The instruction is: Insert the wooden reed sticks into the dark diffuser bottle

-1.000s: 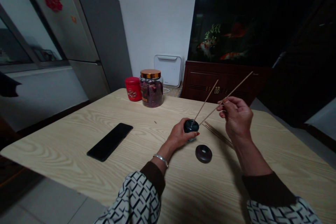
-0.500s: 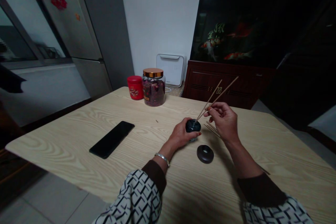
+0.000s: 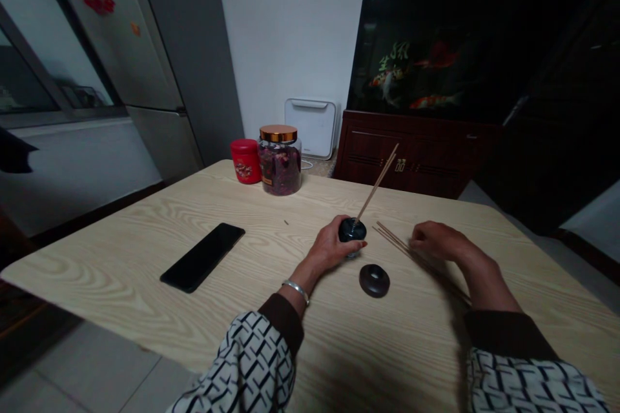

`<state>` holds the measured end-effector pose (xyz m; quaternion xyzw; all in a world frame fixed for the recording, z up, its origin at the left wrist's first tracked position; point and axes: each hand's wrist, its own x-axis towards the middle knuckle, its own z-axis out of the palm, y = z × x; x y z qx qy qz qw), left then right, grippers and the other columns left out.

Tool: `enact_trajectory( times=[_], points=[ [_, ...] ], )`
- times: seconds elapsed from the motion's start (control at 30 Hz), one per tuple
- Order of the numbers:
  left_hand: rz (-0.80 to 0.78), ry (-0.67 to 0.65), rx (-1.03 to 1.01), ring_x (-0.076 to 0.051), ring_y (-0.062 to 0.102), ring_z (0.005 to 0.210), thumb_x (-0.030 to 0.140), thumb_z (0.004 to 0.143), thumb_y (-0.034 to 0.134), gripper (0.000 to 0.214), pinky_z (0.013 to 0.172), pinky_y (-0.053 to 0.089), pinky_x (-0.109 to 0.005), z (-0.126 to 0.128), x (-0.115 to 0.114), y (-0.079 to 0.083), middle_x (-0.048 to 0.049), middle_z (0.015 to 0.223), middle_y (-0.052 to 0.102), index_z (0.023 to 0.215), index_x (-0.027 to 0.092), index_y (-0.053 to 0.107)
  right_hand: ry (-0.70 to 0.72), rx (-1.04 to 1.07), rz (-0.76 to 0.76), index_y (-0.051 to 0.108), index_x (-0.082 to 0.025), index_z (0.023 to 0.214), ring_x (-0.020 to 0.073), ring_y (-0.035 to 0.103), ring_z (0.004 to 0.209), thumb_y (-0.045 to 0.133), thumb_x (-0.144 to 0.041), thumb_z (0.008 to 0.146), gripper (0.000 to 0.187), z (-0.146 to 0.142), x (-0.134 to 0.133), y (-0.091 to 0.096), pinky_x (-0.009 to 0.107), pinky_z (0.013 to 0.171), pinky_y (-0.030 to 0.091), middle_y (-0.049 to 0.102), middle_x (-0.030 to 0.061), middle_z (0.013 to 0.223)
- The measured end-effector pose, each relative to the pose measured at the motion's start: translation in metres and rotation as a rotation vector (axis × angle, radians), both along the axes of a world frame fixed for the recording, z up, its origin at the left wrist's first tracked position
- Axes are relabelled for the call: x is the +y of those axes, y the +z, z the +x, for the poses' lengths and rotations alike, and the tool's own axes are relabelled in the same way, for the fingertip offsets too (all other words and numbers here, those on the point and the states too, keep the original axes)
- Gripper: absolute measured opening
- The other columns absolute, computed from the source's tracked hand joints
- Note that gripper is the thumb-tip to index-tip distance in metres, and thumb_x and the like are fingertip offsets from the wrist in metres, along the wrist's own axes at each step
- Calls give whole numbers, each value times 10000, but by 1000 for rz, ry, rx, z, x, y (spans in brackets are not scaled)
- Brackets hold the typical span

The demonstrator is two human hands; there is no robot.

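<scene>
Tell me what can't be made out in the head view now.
Head view:
Right hand: its own back hides whether it touches the loose sticks.
Small container: left hand hides part of its body.
Red canister: print too small to read.
Right sleeve: cut off by the bottom edge.

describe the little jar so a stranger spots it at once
On the table, look right of the phone. The little jar is there, dark on top. Unlike the big jar farther back with its copper lid, it has thin sticks leaning out.
</scene>
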<state>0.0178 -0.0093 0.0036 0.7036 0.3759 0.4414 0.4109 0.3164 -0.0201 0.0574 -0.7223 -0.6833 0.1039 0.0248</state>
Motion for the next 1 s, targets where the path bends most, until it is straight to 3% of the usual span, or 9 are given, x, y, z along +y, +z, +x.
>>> enact_trajectory(
  times=[0.17,0.4,0.53,0.67,0.77,0.87,0.93,1.0],
  points=[
    [-9,0,21,-233,646,966,420,682,832,644,901,519,-370,0,1,0,-80,1048,696,1233,183,598,-21,16,-88,720,-208,787,209,652,772,728,-321,702,142,1,6,-23,284,634,409,733,74,861],
    [7,-3,21,-238,649,977,445,691,829,657,900,521,-374,0,3,-4,-83,1060,694,1246,192,586,34,80,-110,701,-187,746,175,638,742,638,-236,738,80,-2,6,-26,258,651,418,728,52,800],
    [11,-3,27,-240,646,984,454,690,828,663,908,515,-377,0,3,-4,-81,1069,691,1250,197,582,47,110,-83,692,-183,704,171,621,718,632,-237,733,86,-7,3,-17,261,651,418,713,48,752],
    [4,5,23,-241,644,981,449,684,830,659,899,518,-379,-1,2,-1,-84,1066,687,1240,192,589,65,338,-18,644,-178,638,144,564,580,642,-280,737,142,-11,-9,12,259,561,405,643,22,602],
    [-3,-2,10,-238,644,975,448,682,832,655,895,520,-378,0,0,1,-81,1058,686,1233,188,591,25,742,228,674,-186,717,140,586,579,699,-364,728,180,-17,-24,47,241,506,423,648,13,632],
    [-12,2,0,-233,645,967,444,675,837,652,893,521,-372,0,-1,1,-77,1051,689,1224,188,595,-92,1198,677,684,-206,765,136,627,611,788,-359,677,205,-34,-36,77,222,489,474,656,6,679],
    [-12,7,2,-228,644,963,439,674,838,647,891,522,-363,0,-2,2,-76,1052,691,1221,188,598,-126,1388,933,673,-210,761,130,642,605,811,-319,671,197,-51,-39,87,210,473,495,653,0,676],
    [-12,13,8,-225,644,961,428,675,839,642,888,521,-355,0,-2,2,-75,1050,692,1220,186,601,-104,1422,1087,662,-208,774,132,660,605,812,-298,694,192,-71,-38,88,210,474,519,653,-9,674]
  ],
)
